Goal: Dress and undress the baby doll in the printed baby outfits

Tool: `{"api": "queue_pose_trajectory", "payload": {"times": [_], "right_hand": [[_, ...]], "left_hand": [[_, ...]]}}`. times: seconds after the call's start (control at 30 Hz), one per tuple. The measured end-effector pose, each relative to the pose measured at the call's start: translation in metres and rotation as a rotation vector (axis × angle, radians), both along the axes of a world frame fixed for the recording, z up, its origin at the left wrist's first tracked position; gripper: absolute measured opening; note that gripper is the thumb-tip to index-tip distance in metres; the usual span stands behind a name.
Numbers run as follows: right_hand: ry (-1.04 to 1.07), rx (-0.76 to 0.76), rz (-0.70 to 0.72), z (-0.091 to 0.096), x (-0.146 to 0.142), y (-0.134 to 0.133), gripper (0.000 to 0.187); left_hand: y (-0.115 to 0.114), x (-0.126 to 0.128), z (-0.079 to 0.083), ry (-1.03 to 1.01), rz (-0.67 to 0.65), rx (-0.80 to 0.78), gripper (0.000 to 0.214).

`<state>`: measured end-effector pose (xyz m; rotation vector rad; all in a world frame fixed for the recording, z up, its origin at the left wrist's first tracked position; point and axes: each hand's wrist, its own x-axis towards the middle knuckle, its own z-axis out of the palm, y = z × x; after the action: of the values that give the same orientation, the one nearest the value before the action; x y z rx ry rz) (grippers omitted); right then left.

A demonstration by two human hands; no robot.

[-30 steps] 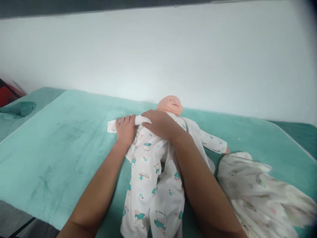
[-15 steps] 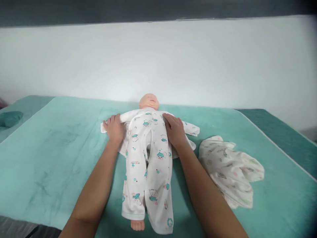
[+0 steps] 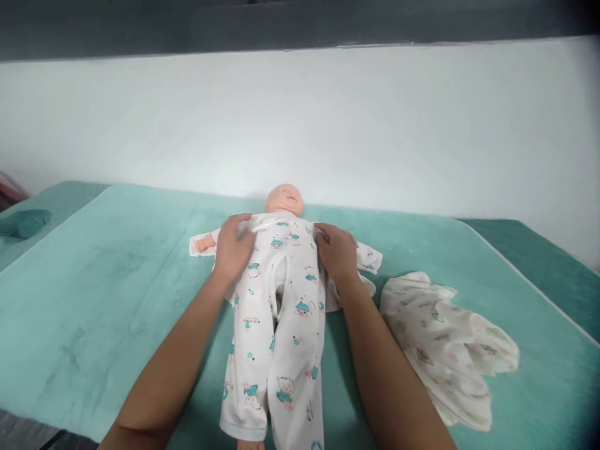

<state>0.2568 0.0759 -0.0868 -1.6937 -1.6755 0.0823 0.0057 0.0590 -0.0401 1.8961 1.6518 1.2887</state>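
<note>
A baby doll [image 3: 284, 200] lies on its back with its head towards the wall. A white romper [image 3: 300, 331] printed with small teal animals and houses covers its chest and legs, with an opening at the crotch. Under it spreads a white long-sleeved top [image 3: 369, 257]; the doll's hand shows at the left cuff. My left hand [image 3: 233, 249] rests at the romper's upper left edge, thumb apart from the fingers. At the opposite edge, near the shoulder, my right hand [image 3: 336, 253] has curled fingers gripping the romper's cloth. A doll's foot is partly visible at the left leg hem.
A crumpled white cloth with a pale print [image 3: 445, 344] lies right of my right forearm. The teal padded mat [image 3: 117, 300] runs back to a white wall [image 3: 300, 125]. A darker teal object [image 3: 25, 223] sits at the far left.
My left hand has moved right, from the doll's sleeve to the romper's upper edge, uncovering the doll's hand. My right hand stays by the right shoulder. The view has shifted slightly.
</note>
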Motion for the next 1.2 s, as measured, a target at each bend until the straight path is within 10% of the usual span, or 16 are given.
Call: {"api": "queue_pose_trajectory", "payload": {"times": [0.2,0.5,0.87,1.2], "right_hand": [[-0.071,-0.029,0.007,0.002,-0.001,-0.002,0.043],[0.116,-0.018,-0.117,0.003,0.009,0.000,0.031],[0.402,0.050,-0.210,0.004,0.012,0.002,0.031],[0.884,0.287,-0.268,0.000,0.022,0.009,0.032]], "left_hand": [[-0.003,0.087,0.035,0.611,-0.536,0.074,0.029],[0.041,0.166,0.038,1.110,-0.479,-0.312,0.046],[0.044,0.171,0.040,1.061,-0.382,-0.327,0.041],[0.047,0.134,0.082,1.070,-0.267,-0.272,0.038]]}}
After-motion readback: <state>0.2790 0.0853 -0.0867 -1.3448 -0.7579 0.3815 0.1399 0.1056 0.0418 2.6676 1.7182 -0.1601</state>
